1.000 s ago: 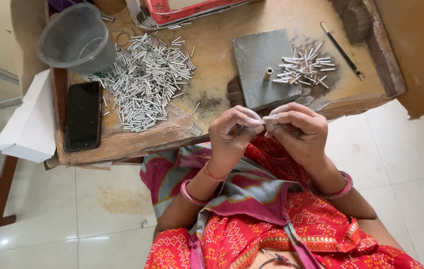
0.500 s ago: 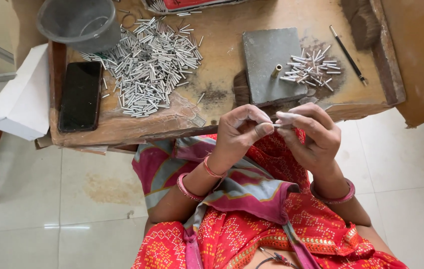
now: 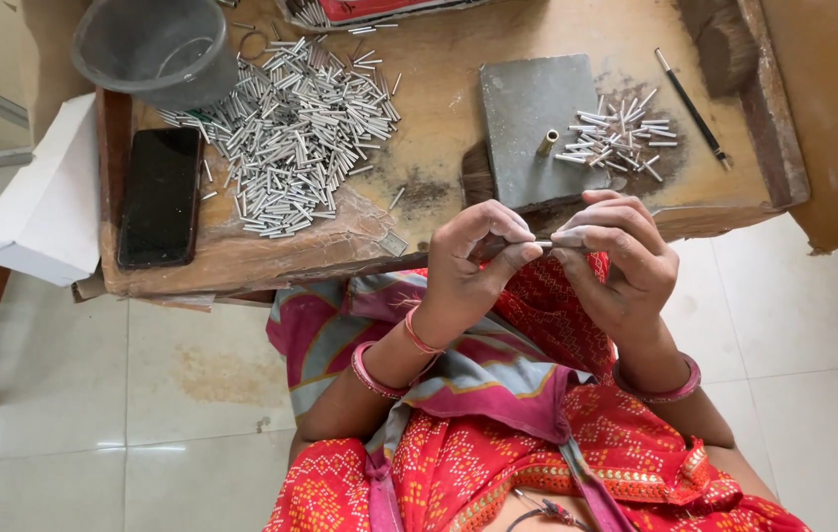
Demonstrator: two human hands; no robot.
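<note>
1. Head view is looking straight down on a worn wooden bench (image 3: 419, 227), with the person's two hands meeting just below its near edge, over a lap in red patterned cloth.
2. Left hand (image 3: 473, 271) is closing its grip on a small metal tube (image 3: 540, 243), thumb and forefinger pressed together around it; most of the tube is hiding under the fingers, so its length is hard to make out.
3. Right hand (image 3: 621, 261) is bringing its fingertips to the same tube, its grip pinching the exposed end; whether it is holding a second piece I cannot tell.
4. Large heap of silver tubes (image 3: 305, 128) is lying on the bench's left half, well apart from the hands.
5. Smaller heap of tubes (image 3: 621, 138) is lying on the right, spilling off a grey slab (image 3: 527, 128) that is also carrying one brass piece (image 3: 547, 143).
6. Grey bucket (image 3: 158, 44) is being cut off by the top edge.
7. Black phone (image 3: 161, 195) is lying near the left edge, beside a white box (image 3: 39, 212).
8. Thin dark tool (image 3: 692, 106) is lying near the right rim.
9. Red tray (image 3: 369, 10) at the top is showing only a sliver.
</note>
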